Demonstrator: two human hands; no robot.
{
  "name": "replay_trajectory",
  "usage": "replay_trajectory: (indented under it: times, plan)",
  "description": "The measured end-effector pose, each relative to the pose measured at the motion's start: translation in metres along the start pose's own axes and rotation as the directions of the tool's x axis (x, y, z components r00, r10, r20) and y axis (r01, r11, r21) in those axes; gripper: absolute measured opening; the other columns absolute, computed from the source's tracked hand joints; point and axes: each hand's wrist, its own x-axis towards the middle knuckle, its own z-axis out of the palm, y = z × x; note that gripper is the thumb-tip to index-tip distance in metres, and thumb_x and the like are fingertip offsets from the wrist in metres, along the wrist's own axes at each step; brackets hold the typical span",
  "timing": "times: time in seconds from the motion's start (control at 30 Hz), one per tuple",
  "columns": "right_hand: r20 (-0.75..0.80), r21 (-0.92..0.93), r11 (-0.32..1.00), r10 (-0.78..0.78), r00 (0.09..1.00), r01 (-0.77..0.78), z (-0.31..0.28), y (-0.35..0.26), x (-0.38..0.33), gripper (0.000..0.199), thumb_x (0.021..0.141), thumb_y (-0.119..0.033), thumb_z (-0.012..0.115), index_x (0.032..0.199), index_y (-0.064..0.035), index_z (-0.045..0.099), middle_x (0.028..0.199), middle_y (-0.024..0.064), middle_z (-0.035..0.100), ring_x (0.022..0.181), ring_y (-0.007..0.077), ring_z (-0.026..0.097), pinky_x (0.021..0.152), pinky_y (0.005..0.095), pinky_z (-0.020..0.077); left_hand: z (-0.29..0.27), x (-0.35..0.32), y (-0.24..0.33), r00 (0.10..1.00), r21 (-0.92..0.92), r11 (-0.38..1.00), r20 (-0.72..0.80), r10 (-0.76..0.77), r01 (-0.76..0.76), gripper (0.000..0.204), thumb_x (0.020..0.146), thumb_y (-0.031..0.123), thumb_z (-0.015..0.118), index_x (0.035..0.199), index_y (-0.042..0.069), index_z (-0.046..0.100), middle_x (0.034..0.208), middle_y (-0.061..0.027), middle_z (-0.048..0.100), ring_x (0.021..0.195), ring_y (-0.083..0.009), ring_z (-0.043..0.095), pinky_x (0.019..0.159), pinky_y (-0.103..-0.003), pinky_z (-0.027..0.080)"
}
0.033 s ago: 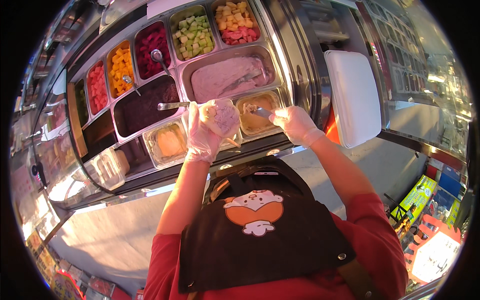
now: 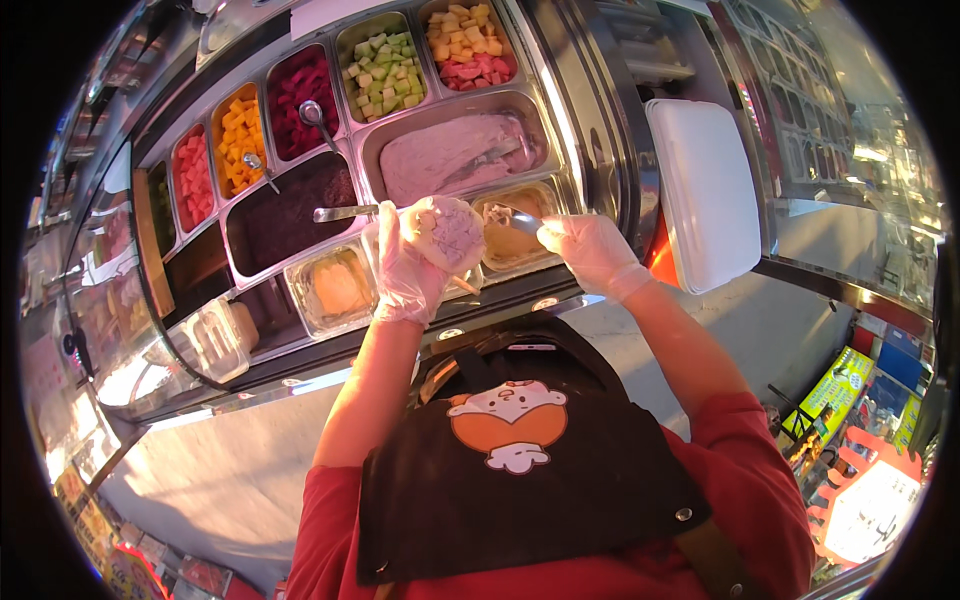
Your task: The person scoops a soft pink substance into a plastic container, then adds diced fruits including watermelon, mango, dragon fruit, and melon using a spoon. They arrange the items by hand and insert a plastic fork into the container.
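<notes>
My left hand, in a clear glove, is closed around a round, pale piece topped with light purple paste. I cannot tell what lies under the paste. My gloved right hand grips a metal spreader. Its flat blade reaches over a small tub of tan paste, and a bit of paste shows at the tip. Behind my left hand, a metal handle juts out to the left. A larger pan of purple paste lies just beyond both hands.
Several pans of diced fruit line the far side. A dark pan and a tub with orange paste are at the left. White stacked lids stand right of the counter, and glass panels curve along the left.
The spreader's blade is tilted a little differently over the tan paste, and the paste-topped piece in my left hand has turned slightly. Both hands keep their hold.
</notes>
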Motion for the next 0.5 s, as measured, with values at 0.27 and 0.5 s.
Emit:
replay_trajectory:
  times: [0.27, 0.5]
  plan:
    - [-0.159, -0.592, 0.800, -0.237, 0.958, 0.100, 0.030, -0.058, -0.043, 0.057, 0.092, -0.006, 0.056, 0.149, 0.0016, 0.051, 0.081, 0.0116, 0.055, 0.075, 0.0333, 0.062, 0.065, 0.0449, 0.0521, 0.058, 0.006, -0.028, 0.999, -0.081, 0.997, 0.045, 0.011, -0.007, 0.066, 0.105, 0.062, 0.047, 0.124, 0.001, 0.061, 0.124, -0.0158, 0.062, 0.116, -0.0316, 0.060, 0.104, -0.048, 0.050]
    - [-0.185, -0.188, 0.964, -0.224, 0.957, 0.189, 0.029, -0.062, -0.051, 0.058, 0.093, -0.002, 0.060, 0.150, 0.0003, 0.051, 0.082, 0.0146, 0.058, 0.072, 0.0318, 0.062, 0.066, 0.0410, 0.0513, 0.069, -0.008, -0.034, 0.971, 0.293, 0.929, 0.132, 0.197, -0.228, 0.014, 0.099, 0.011, 0.063, 0.113, 0.006, 0.062, 0.107, -0.0088, 0.066, 0.092, -0.0152, 0.061, 0.077, -0.028, 0.050]
